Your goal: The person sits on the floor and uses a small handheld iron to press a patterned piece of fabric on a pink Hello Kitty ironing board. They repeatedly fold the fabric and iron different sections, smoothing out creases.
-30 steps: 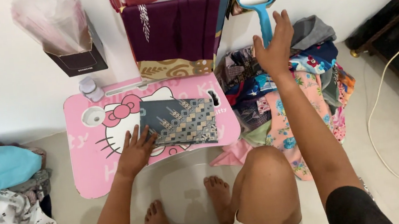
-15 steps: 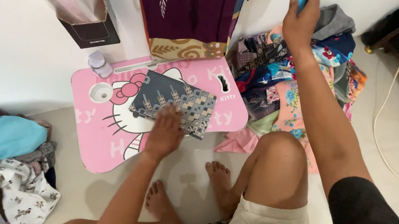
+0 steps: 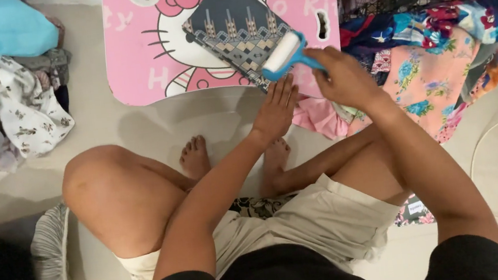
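Seen from above, a person sits cross-legged on a pale floor (image 3: 103, 122) facing a small pink tabletop (image 3: 134, 65) printed with a cartoon cat face; on it lies a folded dark cloth (image 3: 230, 26) with a grey and gold geometric pattern, set at a slant; the right hand (image 3: 345, 79) is closed around the blue handle of a lint roller (image 3: 286, 54), whose white roll rests on the near right corner of the cloth; the left hand (image 3: 275, 109) lies flat with fingers spread and straight, its fingertips touching the near edge of the tabletop just beside the roller; to the right of the tabletop sits a heap of colourful clothes (image 3: 438, 43) in pink, blue, red and floral prints, touching the right forearm; on the far left lies another pile of laundry (image 3: 5, 80), with a light blue piece on top and a white patterned one below it; bare feet show between the knees, near the tabletop.
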